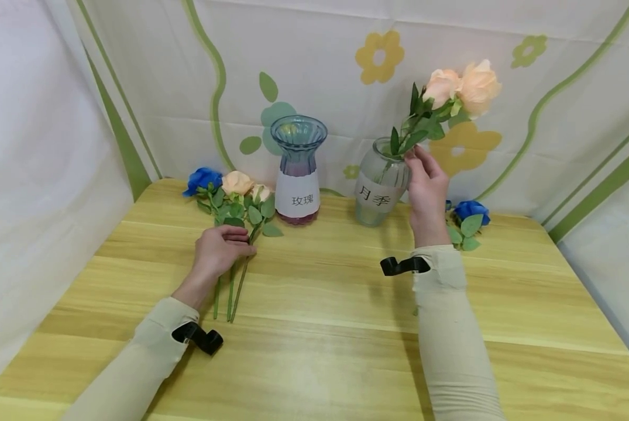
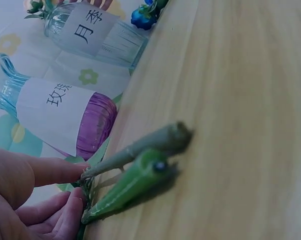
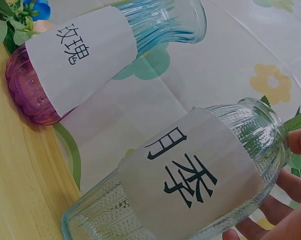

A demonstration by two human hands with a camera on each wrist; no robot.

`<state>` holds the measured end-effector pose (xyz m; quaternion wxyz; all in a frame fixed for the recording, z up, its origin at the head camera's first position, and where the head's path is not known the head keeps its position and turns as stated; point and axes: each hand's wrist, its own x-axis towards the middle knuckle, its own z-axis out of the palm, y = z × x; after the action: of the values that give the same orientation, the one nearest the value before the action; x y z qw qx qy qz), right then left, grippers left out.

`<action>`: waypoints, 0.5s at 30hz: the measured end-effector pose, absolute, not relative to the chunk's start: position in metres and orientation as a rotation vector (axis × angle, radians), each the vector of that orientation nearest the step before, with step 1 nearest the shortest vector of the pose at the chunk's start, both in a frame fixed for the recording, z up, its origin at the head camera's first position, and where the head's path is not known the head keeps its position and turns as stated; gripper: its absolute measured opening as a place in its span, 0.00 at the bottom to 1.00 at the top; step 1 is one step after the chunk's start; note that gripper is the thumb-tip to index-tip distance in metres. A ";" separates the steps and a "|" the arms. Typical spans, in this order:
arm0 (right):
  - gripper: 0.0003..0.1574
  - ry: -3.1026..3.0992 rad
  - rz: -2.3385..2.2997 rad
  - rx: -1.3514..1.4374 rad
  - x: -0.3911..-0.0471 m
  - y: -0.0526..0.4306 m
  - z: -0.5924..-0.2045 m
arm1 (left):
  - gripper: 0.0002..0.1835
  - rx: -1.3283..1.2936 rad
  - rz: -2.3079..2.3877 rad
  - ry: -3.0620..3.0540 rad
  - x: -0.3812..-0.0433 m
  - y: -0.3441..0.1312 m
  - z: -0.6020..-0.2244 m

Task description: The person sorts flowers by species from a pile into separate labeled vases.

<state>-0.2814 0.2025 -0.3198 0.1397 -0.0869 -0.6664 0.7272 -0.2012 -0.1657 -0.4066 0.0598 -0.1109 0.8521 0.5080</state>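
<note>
My left hand is over a bundle of artificial roses lying on the table, thumb and fingers pinching a rose stem. The bundle has a blue bloom and peach blooms. My right hand holds the clear ribbed glass vase by its shoulder, fingertips right at the rim. The vase carries a white label reading 月季. Peach roses stand in it, leaning right over the hand. Left of it, a blue-to-purple glass vase labelled 玫瑰 stands upright.
A blue rose with leaves lies behind the right wrist, near the back right of the wooden table. A white curtain printed with flowers and green vines hangs just behind the vases. Black wrist cameras stick out from both sleeves.
</note>
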 end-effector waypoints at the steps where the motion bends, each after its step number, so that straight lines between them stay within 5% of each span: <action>1: 0.25 -1.927 2.097 -0.252 -0.281 0.203 -0.320 | 0.27 -0.334 1.527 2.590 -0.202 -0.165 -0.406; 15: 0.24 -1.928 2.090 -0.230 -0.282 0.203 -0.320 | 0.25 -0.342 1.435 2.666 -0.204 -0.166 -0.405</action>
<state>-0.2820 0.2032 -0.3197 0.1438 -0.0797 -0.6688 0.7251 -0.2040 -0.1665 -0.4055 0.0474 -0.1122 0.8740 0.4705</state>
